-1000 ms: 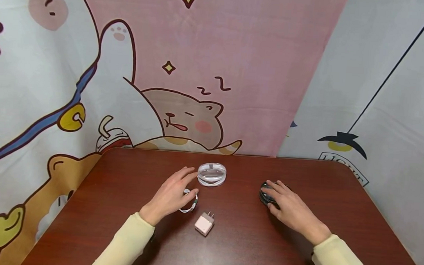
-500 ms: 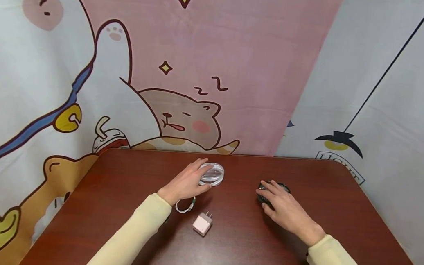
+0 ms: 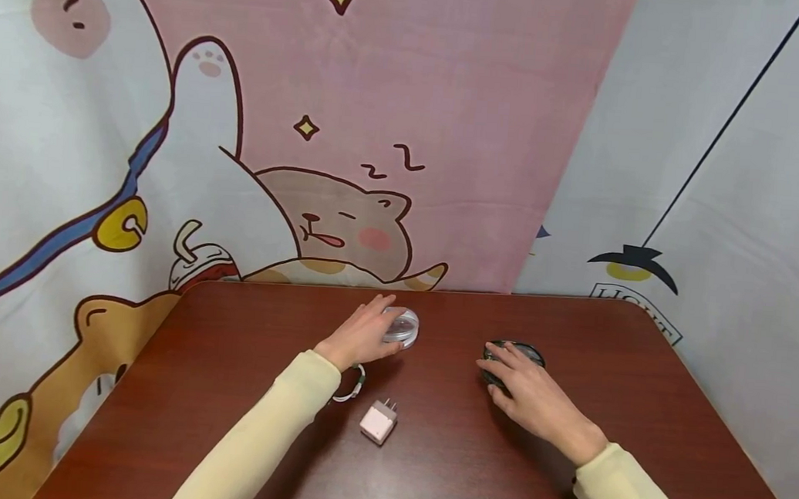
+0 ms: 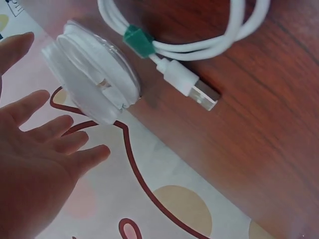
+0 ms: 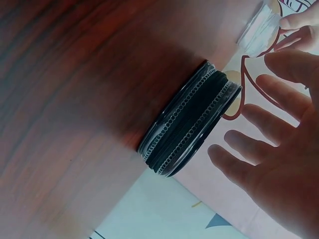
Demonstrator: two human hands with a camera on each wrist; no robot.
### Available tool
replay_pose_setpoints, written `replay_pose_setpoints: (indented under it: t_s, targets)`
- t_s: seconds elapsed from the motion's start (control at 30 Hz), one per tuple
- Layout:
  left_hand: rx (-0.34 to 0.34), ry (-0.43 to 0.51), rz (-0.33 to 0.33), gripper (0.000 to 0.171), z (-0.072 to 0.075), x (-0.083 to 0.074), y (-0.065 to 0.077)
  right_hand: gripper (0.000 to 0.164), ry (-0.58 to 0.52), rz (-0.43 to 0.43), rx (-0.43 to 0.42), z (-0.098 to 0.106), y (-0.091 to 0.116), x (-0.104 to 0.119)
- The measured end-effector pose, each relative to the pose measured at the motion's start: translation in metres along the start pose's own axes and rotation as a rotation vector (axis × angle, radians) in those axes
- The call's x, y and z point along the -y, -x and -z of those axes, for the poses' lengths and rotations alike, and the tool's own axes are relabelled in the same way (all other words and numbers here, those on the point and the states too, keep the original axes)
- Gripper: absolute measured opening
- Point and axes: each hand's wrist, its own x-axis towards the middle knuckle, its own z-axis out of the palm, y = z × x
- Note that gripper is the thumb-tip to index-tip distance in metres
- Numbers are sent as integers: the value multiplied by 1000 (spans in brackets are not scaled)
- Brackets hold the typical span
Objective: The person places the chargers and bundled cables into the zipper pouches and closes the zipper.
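A small round zippered case, white with a clear top (image 3: 406, 326), sits near the far edge of the table. My left hand (image 3: 360, 338) is at its left side with fingers spread, covering part of it in the head view. The left wrist view shows the fingers extended beside the white case (image 4: 94, 74), without curling round it. To the right, a round black zippered case (image 5: 189, 119) lies under my right hand (image 3: 530, 392). That hand's fingers are spread over its near left part, and contact cannot be told. The right wrist view shows them straight.
A coiled white USB cable (image 4: 199, 50) with a green tie lies below my left wrist, partly hidden by it. Nearer on the table (image 3: 467, 471) is a white plug-in charger (image 3: 378, 422). A cartoon-printed cloth (image 3: 491, 132) hangs behind the table's far edge.
My left hand has moved right and forward, from above the cable to the white case. The right hand has stayed by the black case. The view has turned slightly right.
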Motion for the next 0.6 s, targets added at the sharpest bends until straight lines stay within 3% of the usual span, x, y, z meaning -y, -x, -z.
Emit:
replay_pose_setpoints:
  t_s: [0.23, 0.6]
  targets:
    - [39, 2, 63, 66, -3, 4, -6, 42, -18, 10, 0, 0, 0, 2]
    - [-1, 49, 30, 60, -4, 7, -6, 42, -35, -2, 13, 0, 0, 3]
